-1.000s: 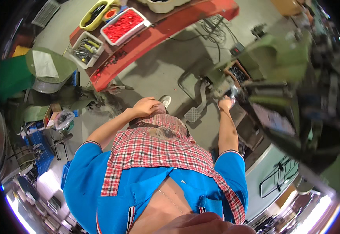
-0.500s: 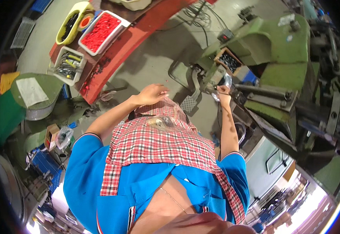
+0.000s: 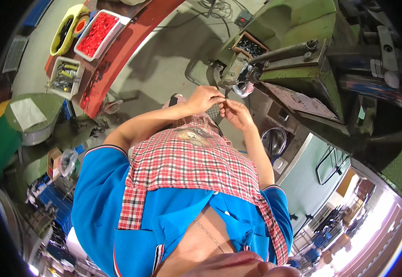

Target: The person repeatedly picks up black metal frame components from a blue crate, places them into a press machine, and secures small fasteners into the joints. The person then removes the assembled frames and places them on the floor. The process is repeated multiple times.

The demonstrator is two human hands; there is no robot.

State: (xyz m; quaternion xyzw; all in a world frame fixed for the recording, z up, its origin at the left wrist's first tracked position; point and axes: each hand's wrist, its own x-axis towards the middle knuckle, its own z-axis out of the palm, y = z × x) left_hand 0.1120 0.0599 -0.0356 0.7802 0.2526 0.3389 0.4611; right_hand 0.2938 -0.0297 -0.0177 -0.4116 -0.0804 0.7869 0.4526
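Both bare hands are up in front of the red-and-white plaid apron (image 3: 187,164), fingertips meeting just below the dark metal working head (image 3: 231,76) of the green cast-metal machine (image 3: 298,23). Probably held there because it's close to the head and in direct view. Small dark piece (image 3: 226,94) sits right at the meeting fingertips — too small to identify, and I can't tell which hand has it. The open brown box of small dark parts (image 3: 251,45) is beside the head, likely put there for short reach. Grid-faced metal foot pedal (image 3: 214,112) is under the hands, presumably placed low so hands stay free. White rectangular tray of small red parts (image 3: 98,34) and off-white tray of yellow-handled tools (image 3: 65,76) stand on the red desk (image 3: 125,51), well apart from the hands — looks like side stock. Left hand (image 3: 206,99): fingers bent, thumb and index drawn into a pinch. Right hand (image 3: 238,114): fingers half curled, thumb near index, tips touching or nearly touching the left's. Full closure of either: can't tell.
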